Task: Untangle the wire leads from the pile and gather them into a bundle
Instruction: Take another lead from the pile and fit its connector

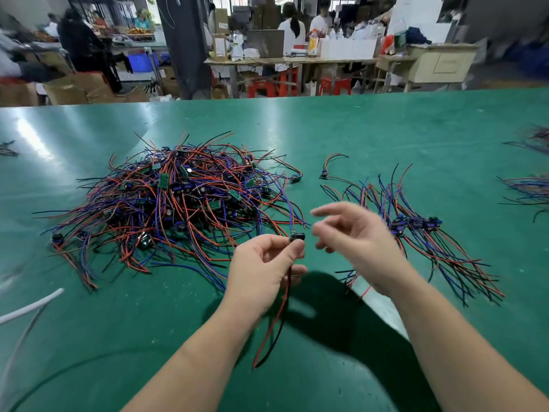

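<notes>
My left hand (264,264) pinched 1 wire lead (298,237) above the table's (386,129) near edge, my right hand (355,237) loosely spread and empty; the bundle (416,227) toward the right edge looked small, the pile (178,197) far bigger.

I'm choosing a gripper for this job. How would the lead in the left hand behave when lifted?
Probably floppy: on the lead, the red and black wires droop and curve below the left hand. Likely light, since a fingertip pinch holds it. It could snag on the pile.
</notes>
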Action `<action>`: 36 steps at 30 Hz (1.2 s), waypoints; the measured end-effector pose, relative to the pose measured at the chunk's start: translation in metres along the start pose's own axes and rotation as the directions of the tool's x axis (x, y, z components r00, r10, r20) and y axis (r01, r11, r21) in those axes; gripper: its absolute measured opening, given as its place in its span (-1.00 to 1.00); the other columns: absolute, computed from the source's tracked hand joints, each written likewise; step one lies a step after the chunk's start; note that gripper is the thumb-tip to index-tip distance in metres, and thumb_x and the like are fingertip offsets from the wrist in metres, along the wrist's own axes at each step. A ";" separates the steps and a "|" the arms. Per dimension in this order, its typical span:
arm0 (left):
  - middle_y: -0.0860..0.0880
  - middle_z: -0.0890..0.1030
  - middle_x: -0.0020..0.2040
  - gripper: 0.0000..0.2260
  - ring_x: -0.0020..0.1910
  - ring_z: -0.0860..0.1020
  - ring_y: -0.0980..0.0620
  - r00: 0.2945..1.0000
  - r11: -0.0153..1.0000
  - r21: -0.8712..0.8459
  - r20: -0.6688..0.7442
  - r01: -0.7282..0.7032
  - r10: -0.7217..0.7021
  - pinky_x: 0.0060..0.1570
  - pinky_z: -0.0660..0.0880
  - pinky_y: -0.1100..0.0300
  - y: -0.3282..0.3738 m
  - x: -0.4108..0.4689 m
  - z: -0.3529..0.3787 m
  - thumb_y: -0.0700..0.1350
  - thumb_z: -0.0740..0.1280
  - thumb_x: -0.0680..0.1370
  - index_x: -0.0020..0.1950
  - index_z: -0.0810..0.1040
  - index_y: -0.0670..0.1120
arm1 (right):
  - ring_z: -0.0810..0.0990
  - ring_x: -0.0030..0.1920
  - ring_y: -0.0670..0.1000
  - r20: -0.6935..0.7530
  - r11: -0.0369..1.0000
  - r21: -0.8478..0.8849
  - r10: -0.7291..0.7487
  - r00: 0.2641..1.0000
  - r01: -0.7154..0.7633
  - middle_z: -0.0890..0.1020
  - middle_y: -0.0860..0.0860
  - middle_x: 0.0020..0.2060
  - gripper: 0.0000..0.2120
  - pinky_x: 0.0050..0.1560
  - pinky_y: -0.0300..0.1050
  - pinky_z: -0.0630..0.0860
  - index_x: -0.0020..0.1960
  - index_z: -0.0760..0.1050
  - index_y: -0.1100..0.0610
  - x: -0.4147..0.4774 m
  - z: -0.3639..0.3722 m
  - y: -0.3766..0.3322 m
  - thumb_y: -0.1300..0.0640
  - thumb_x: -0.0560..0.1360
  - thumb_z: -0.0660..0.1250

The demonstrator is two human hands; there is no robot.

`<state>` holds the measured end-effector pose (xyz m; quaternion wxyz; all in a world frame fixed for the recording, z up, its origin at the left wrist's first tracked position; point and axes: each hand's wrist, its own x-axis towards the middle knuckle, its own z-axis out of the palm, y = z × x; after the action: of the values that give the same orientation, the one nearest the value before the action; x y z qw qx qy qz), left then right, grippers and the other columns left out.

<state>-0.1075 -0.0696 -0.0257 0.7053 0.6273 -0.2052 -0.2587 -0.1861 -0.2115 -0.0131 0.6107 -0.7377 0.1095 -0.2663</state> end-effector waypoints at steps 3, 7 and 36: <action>-0.02 0.67 -0.26 -0.91 -0.34 0.58 0.13 0.991 0.942 0.308 0.017 -0.132 0.133 -0.27 0.54 0.26 -0.009 0.003 -0.003 -0.17 0.35 0.55 -0.14 0.63 -0.11 | 0.67 -0.21 0.04 0.080 0.976 -0.208 -0.055 0.995 0.070 0.70 -0.03 -0.26 -0.88 -0.09 -0.05 0.60 -0.16 0.65 -0.03 -0.003 0.011 0.006 0.08 0.33 0.54; 0.00 0.65 -0.16 -0.84 -0.24 0.58 0.07 0.996 0.917 0.388 0.052 -0.090 0.076 -0.17 0.60 0.10 -0.012 0.004 -0.002 -0.19 0.27 0.59 -0.01 0.63 -0.01 | 0.64 -0.24 -0.18 -0.045 0.914 -0.397 -0.115 0.992 0.088 0.67 -0.14 -0.30 -0.79 -0.12 -0.31 0.53 -0.19 0.61 -0.08 0.005 0.006 0.016 0.22 0.35 0.52; -0.09 0.38 0.34 -0.72 0.36 0.28 -0.03 0.923 0.376 0.881 0.150 -0.288 0.356 0.30 0.12 0.30 -0.005 0.006 -0.018 -0.22 0.23 0.56 0.27 0.51 -0.11 | 0.38 0.16 0.19 -0.364 0.396 -0.868 -0.094 0.926 -0.301 0.44 0.13 0.16 -0.74 0.15 0.07 0.29 0.19 0.54 0.12 0.015 -0.020 0.030 0.10 0.53 0.27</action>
<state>-0.0925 -0.0595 -0.0333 0.3129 0.8578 -0.4047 0.0501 -0.1786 -0.2425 -0.0357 0.0922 -0.8799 0.3919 -0.2522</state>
